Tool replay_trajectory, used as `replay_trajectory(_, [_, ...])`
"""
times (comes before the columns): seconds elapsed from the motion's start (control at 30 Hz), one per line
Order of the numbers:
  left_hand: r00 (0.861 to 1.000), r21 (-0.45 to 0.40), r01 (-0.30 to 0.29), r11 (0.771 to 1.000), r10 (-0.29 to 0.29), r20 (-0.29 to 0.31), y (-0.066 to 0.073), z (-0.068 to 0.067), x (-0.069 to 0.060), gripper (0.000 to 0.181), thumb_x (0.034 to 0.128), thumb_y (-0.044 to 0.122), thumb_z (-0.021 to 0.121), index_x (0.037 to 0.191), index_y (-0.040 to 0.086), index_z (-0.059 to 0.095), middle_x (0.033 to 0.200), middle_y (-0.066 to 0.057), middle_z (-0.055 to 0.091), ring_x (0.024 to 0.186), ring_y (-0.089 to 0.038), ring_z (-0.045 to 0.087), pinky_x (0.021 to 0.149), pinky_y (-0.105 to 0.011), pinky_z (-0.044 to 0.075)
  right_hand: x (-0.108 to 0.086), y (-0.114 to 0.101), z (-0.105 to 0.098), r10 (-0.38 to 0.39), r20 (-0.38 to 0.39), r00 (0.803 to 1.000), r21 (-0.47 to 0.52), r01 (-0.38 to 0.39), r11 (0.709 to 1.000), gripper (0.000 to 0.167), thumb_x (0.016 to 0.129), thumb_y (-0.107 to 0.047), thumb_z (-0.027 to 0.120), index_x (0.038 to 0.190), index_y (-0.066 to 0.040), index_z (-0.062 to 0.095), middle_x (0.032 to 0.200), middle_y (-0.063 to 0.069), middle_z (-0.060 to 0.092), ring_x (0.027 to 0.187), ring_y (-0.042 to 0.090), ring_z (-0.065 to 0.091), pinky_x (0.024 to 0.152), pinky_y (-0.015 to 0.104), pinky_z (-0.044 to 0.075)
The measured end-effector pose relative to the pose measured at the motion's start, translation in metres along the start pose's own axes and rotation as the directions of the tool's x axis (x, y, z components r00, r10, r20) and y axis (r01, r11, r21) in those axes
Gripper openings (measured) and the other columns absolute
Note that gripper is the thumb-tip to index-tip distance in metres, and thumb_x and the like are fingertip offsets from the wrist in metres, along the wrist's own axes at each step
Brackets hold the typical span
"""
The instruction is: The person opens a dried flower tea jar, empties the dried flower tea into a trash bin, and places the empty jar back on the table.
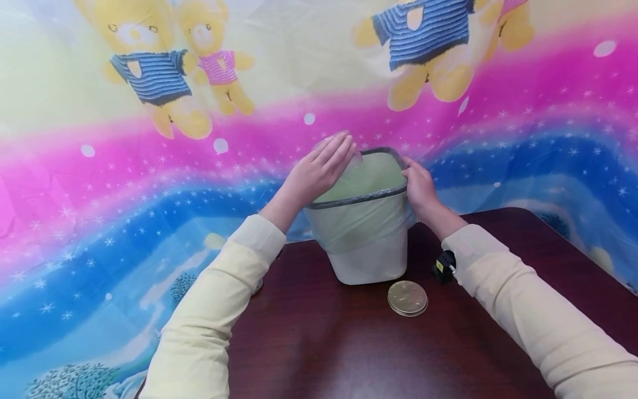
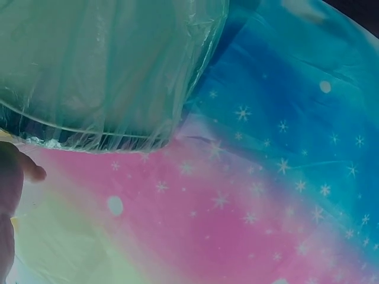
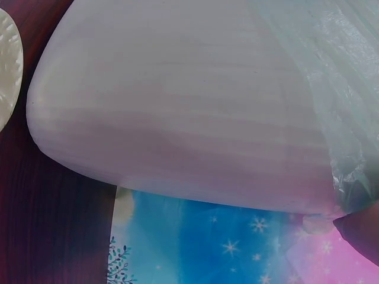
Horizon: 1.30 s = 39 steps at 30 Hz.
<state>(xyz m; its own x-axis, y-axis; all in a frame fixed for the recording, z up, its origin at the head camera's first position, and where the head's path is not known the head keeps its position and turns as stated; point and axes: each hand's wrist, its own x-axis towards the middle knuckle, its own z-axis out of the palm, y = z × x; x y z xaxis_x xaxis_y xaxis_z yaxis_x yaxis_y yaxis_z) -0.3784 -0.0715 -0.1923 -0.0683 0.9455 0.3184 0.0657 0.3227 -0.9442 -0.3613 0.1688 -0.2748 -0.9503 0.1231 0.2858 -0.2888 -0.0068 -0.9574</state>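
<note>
A white trash can (image 1: 369, 263) stands tilted on the table, lined with a thin, pale green plastic bag (image 1: 369, 221) folded over its grey rim (image 1: 369, 197). At the rim's left side, my left hand (image 1: 326, 160) has its fingers straight and close together, with clear film showing around the fingertips. In the left wrist view a digit (image 2: 34, 170) of that hand appears just beside the lined rim. My right hand (image 1: 422, 188) grips the rim at the right, thumb at the top edge; its other fingers are mostly hidden. The right wrist view shows the can's side (image 3: 177, 106) and the bag's lower edge.
A stack of round, gold-toned discs (image 1: 407, 298) lies on the dark wooden table (image 1: 349, 354) in front of the can. A small black device (image 1: 442, 267) is at the right sleeve. A patterned cloth (image 1: 299, 66) with printed bears hangs behind the table.
</note>
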Motion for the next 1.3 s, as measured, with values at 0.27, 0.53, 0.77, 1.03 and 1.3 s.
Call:
replay_trajectory(0.27, [0.993, -0.085, 0.113, 0.99, -0.111, 0.032, -0.004, 0.0, -0.005, 0.042, 0.0981, -0.002, 0.05, 0.14, -0.003, 0.046, 0.142, -0.019, 0.046, 0.133, -0.031, 0.04, 0.114, -0.037, 0.021, 0.0, 0.001, 0.001, -0.002, -0.004, 1.0, -0.011, 0.002, 1.0, 0.055, 0.099, -0.01, 0.026, 0.154, -0.006, 0.023, 0.16, 0.005, 0.015, 0.138, 0.024, 0.023, 0.107, 0.036, 0.025])
replay_trajectory(0.53, [0.959, -0.232, 0.281, 0.931, -0.281, 0.036, -0.008, -0.002, -0.014, 0.042, 0.0958, -0.002, 0.055, 0.136, -0.01, 0.046, 0.135, -0.024, 0.05, 0.128, -0.035, 0.045, 0.111, -0.035, 0.027, -0.001, -0.001, 0.002, -0.006, -0.005, 1.0, -0.012, 0.006, 1.0, 0.054, 0.1, -0.011, 0.025, 0.154, -0.006, 0.023, 0.16, 0.005, 0.015, 0.143, 0.023, 0.018, 0.112, 0.036, 0.022])
replay_trajectory(0.77, [0.859, -0.518, 0.488, 0.702, -0.49, 0.145, -0.01, -0.006, -0.023, 0.051, 0.0901, 0.0, 0.06, 0.136, -0.014, 0.042, 0.134, -0.029, 0.046, 0.128, -0.039, 0.042, 0.113, -0.033, 0.025, 0.0, 0.0, 0.001, 0.001, -0.014, 1.0, -0.008, -0.001, 1.0, 0.054, 0.099, -0.01, 0.027, 0.153, -0.007, 0.025, 0.161, 0.005, 0.015, 0.138, 0.025, 0.024, 0.106, 0.035, 0.025])
replay_trajectory(1.03, [0.614, -0.607, 0.75, 0.263, -0.617, 0.492, -0.005, -0.017, -0.033, 0.084, 0.0729, 0.013, 0.083, 0.142, -0.005, 0.038, 0.138, -0.02, 0.043, 0.131, -0.033, 0.037, 0.103, -0.04, 0.041, 0.0, 0.001, 0.001, -0.002, -0.005, 1.0, -0.007, 0.002, 1.0, 0.055, 0.099, -0.011, 0.025, 0.154, -0.006, 0.023, 0.161, 0.005, 0.013, 0.14, 0.023, 0.019, 0.105, 0.035, 0.024])
replay_trajectory(1.3, [0.436, -0.6, 0.796, -0.079, -0.613, 0.659, -0.011, -0.026, -0.046, 0.084, 0.0706, 0.025, 0.088, 0.14, 0.004, 0.045, 0.135, -0.015, 0.046, 0.122, -0.029, 0.044, 0.097, -0.045, 0.045, -0.001, 0.0, 0.0, -0.011, -0.006, 1.0, -0.008, 0.011, 1.0, 0.054, 0.099, -0.011, 0.025, 0.154, -0.006, 0.024, 0.16, 0.004, 0.015, 0.141, 0.022, 0.019, 0.107, 0.035, 0.024])
